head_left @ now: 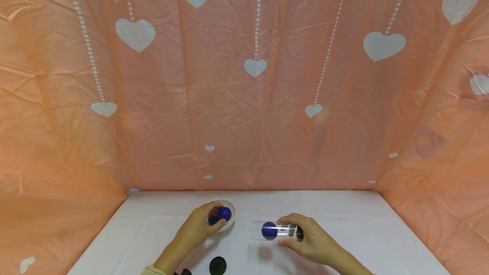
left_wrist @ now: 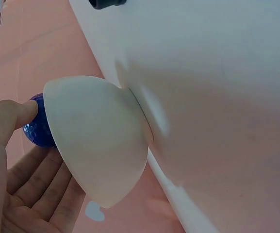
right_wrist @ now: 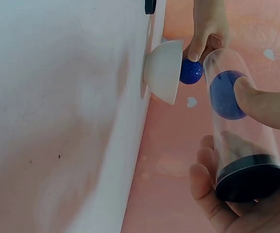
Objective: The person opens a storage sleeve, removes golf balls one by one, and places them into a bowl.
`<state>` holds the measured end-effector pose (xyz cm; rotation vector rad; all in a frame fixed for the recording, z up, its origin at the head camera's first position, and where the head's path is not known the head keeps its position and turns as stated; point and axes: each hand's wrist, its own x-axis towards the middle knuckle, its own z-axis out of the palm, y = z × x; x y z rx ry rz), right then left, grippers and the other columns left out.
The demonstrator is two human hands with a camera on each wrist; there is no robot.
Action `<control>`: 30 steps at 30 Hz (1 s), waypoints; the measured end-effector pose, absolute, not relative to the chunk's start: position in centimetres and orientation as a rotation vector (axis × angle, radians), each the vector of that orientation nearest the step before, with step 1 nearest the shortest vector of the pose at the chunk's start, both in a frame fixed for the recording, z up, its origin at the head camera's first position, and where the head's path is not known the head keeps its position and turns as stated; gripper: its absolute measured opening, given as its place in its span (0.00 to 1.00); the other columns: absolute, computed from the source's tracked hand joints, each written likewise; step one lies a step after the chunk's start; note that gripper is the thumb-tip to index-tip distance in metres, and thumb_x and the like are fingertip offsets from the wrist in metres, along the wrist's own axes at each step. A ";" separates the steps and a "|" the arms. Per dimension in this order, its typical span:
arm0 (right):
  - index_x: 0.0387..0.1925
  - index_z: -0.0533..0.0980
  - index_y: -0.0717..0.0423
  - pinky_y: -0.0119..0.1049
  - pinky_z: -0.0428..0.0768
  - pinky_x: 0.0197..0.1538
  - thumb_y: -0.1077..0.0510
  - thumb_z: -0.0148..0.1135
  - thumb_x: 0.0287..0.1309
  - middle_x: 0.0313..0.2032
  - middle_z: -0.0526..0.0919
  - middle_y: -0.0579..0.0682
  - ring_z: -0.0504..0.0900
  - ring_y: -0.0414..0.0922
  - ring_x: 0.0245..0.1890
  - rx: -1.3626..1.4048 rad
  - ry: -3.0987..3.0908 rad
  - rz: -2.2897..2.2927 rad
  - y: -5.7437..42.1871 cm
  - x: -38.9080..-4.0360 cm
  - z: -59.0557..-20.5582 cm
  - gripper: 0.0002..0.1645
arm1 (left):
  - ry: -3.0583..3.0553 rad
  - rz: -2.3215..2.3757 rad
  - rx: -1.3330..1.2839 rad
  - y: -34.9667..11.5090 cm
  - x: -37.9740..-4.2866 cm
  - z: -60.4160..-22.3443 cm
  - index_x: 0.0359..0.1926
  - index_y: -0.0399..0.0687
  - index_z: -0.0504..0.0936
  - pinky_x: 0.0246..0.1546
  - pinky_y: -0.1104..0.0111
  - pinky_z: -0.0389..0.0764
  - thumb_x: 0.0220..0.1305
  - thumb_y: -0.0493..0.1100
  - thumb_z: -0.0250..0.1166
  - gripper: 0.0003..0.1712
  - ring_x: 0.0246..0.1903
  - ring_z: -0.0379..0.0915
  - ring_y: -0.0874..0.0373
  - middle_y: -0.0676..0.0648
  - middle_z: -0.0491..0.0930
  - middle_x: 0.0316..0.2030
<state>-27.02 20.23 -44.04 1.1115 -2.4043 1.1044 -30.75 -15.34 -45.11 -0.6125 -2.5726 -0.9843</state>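
Note:
My left hand (head_left: 196,224) pinches a glossy, dimpled blue golf ball (head_left: 224,213) between thumb and fingers, right at the mouth of a white bowl (left_wrist: 96,136). A second dark blue ball (head_left: 213,220) shows in the bowl, partly behind the fingers. On the other side, my right hand (head_left: 305,239) grips a clear tube (right_wrist: 246,138) around its side. The tube lies nearly level above the table, its uncapped end toward the bowl. Inside it sits a blue ball (head_left: 269,231) near that end. A black cap (right_wrist: 250,183) closes the opposite end, within the right hand.
A round black lid (head_left: 217,265) lies on the white table (head_left: 355,220) near the front. Beside it, another small dark object (head_left: 186,272) is cut off by the frame's edge. An orange curtain (head_left: 229,109) with white hearts encloses the back and sides.

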 end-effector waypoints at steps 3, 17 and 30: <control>0.55 0.84 0.52 0.34 0.87 0.42 0.53 0.80 0.62 0.47 0.89 0.47 0.86 0.40 0.41 1.123 -2.390 1.103 20.2 -27.0 -44.0 0.23 | -2.577 -0.981 -0.606 -15.3 -30.7 -45.1 0.53 0.45 0.85 0.52 0.57 0.88 0.61 0.44 0.81 0.21 0.45 0.87 0.53 0.52 0.88 0.42; 0.55 0.84 0.49 0.33 0.86 0.44 0.54 0.81 0.61 0.48 0.88 0.42 0.85 0.37 0.42 1.095 -2.415 1.094 20.3 -27.2 -44.1 0.22 | -2.577 -0.895 -0.609 -15.1 -30.6 -45.1 0.55 0.43 0.85 0.53 0.53 0.87 0.63 0.39 0.79 0.20 0.47 0.87 0.49 0.46 0.88 0.48; 0.55 0.84 0.50 0.35 0.87 0.42 0.52 0.80 0.62 0.47 0.89 0.46 0.86 0.40 0.41 1.137 -2.376 1.093 20.3 -27.1 -44.0 0.22 | -2.492 -0.957 -0.697 -14.1 -29.8 -44.4 0.54 0.43 0.86 0.51 0.57 0.88 0.70 0.39 0.74 0.14 0.46 0.87 0.51 0.48 0.87 0.48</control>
